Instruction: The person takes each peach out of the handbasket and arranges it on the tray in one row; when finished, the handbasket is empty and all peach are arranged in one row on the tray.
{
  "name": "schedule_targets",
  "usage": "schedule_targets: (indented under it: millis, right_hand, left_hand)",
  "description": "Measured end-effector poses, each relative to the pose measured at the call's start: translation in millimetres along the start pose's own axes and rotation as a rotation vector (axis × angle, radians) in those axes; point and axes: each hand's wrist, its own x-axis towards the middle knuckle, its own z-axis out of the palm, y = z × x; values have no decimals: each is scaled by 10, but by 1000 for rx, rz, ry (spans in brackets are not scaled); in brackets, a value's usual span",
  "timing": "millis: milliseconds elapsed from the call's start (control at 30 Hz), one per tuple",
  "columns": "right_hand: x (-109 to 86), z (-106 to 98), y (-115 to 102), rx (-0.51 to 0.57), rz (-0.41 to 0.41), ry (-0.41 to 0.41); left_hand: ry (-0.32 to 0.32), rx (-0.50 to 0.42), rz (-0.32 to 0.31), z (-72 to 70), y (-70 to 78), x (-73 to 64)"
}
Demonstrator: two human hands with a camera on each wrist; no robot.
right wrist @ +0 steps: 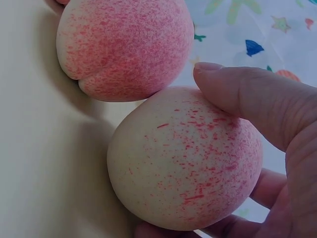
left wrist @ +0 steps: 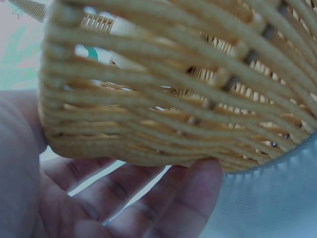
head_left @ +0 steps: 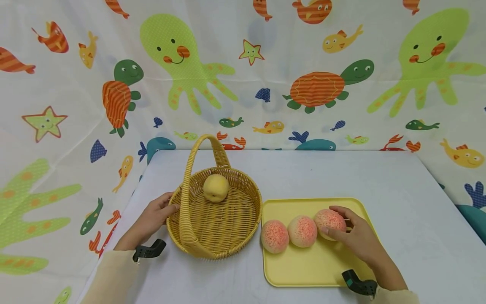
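A round wicker basket (head_left: 235,219) with a tall hoop handle stands on the left of the table. Inside it, near the back wall, sits a pale yellow fruit (head_left: 216,188). My left hand (head_left: 157,215) grips the basket's left rim, thumb over the edge and fingers under the woven side (left wrist: 148,99). On the yellow tray (head_left: 303,270) are three pink-speckled peaches in a row: a left peach (head_left: 275,236), a middle peach (head_left: 302,231) and a right peach (head_left: 329,223). My right hand (head_left: 357,236) holds the right peach (right wrist: 183,163), thumb and fingers around it, beside the middle peach (right wrist: 129,49).
The tray lies close against the basket's right side on a white table (head_left: 417,236). A printed cloth (head_left: 265,122) with sea animals hangs behind the table and along its sides. The basket's hoop handle (head_left: 186,194) arches high above the rim.
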Motion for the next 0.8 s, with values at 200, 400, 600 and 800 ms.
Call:
schedule_targets:
  millis: [200, 400, 600, 800]
  right_hand:
    - [-3, -5, -4, -4, 9, -6]
    - [-8, -11, -27, 14, -10, -9]
    - [-13, -14, -29, 10, -12, -14]
    - [-6, -17, -23, 6, -3, -27]
  left_hand:
    - [1, 3, 3, 0, -7, 6]
    - [-2, -6, 8, 1, -17, 6]
    - [-3, -5, 9, 1, -16, 10]
    - [-2, -7, 14, 0, -18, 8]
